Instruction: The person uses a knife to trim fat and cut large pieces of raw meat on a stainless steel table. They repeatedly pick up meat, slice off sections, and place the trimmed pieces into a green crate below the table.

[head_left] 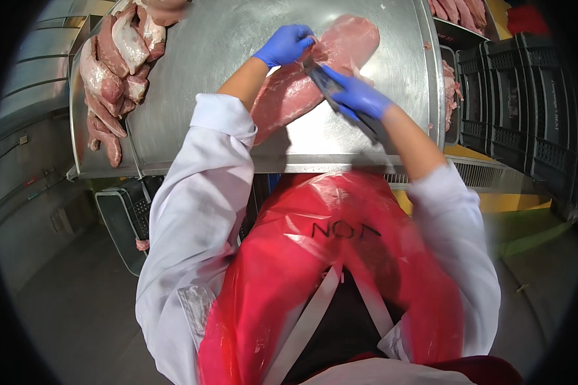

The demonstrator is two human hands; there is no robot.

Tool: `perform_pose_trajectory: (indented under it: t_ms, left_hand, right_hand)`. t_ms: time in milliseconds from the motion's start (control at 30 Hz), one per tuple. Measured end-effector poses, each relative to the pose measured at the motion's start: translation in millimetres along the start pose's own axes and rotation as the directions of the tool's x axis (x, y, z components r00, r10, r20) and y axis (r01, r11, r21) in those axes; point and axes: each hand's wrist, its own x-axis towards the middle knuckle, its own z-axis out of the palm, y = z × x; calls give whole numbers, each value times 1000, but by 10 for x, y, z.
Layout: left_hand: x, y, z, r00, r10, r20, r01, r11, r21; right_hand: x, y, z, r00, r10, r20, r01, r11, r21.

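Note:
A long, pale pink pork loin [288, 101] lies diagonally on the steel table [218, 38] in front of me. My left hand [285, 46], in a blue glove, pinches a bit of meat at the loin's far left edge. Around a dark knife [324, 82] my right hand [358, 94], also blue-gloved, is closed. The knife's front end touches the loin close to my left fingers, and its rear end sticks out below my right palm. Motion blurs the knife, so its edge cannot be made out. Loose, thin tissue shows on the loin beside my right fingers.
Several meat pieces [108, 70] are heaped at the table's left. Beyond its right edge are a container of pink meat strips [459, 14], pale trimmings [450, 86] and stacked dark crates [514, 96]. A dark crate [119, 218] stands below the table at left.

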Motion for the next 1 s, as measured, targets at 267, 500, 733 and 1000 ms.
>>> perform_pose_trajectory:
  t_ms: [267, 500, 733, 1000]
  left_hand:
    - [-386, -285, -514, 977, 110, -185, -146, 970, -194]
    - [-877, -604, -897, 930, -41, -366, -120, 905, -407]
    - [-1967, -2071, -1103, 959, -109, -263, 227, 851, 473]
    - [-1222, -841, -604, 946, -96, 310, -114, 798, 592]
  right_hand:
    - [-374, -320, 540, 961, 123, 248, -197, 933, 300]
    - [-198, -556, 996, 984, 175, 19, -173, 982, -73]
    - [-1213, -884, 836, 887, 462, 27, -461, 879, 121]
    - [757, -699, 1238, 950, 258, -178, -215, 950, 228]
